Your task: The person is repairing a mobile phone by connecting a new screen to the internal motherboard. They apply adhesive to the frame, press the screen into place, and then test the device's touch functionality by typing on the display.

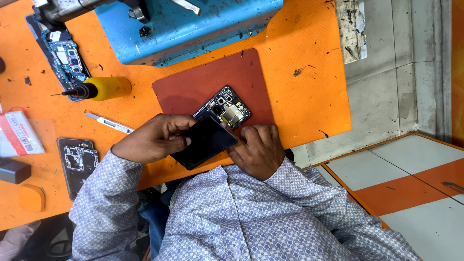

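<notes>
— Both hands are seen close below; what is gripped?
— A dark phone screen is pinched by the left hand, fingers curled shut. The opened phone, on the red mat, is pressed by the right hand, fingers bent.

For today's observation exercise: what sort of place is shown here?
Probably a phone repair bench: an opened phone with its circuit board bare, a yellow-handled screwdriver, and a second stripped phone frame on the orange mat.
</notes>
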